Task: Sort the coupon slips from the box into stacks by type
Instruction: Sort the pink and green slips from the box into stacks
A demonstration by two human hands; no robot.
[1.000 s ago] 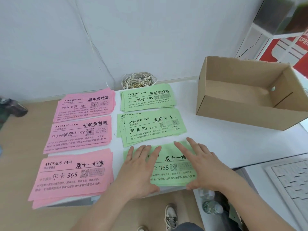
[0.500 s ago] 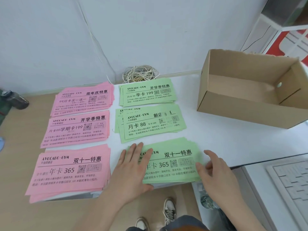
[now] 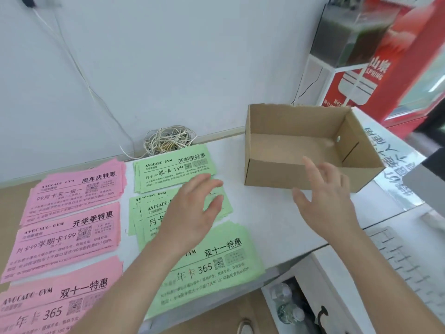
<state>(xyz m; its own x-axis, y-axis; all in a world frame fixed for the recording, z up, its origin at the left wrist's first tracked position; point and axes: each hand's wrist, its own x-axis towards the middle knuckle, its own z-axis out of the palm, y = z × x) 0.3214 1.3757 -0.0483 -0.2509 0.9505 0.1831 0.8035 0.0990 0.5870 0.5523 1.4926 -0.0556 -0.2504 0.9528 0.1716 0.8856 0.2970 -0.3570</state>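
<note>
Bare white table [image 3: 265, 208] lies open between the green coupon stacks [image 3: 173, 172] and the cardboard box [image 3: 272, 174].

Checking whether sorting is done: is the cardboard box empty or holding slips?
Empty, as far as visible: the cardboard box shows only bare brown floor inside.

Coupon stacks [image 3: 168, 174] lie left of box [image 3: 298, 182].

Three pink coupon stacks [image 3: 72, 189], three green coupon stacks [image 3: 168, 169], one cardboard box [image 3: 269, 174], one cord coil [image 3: 166, 141].
</note>
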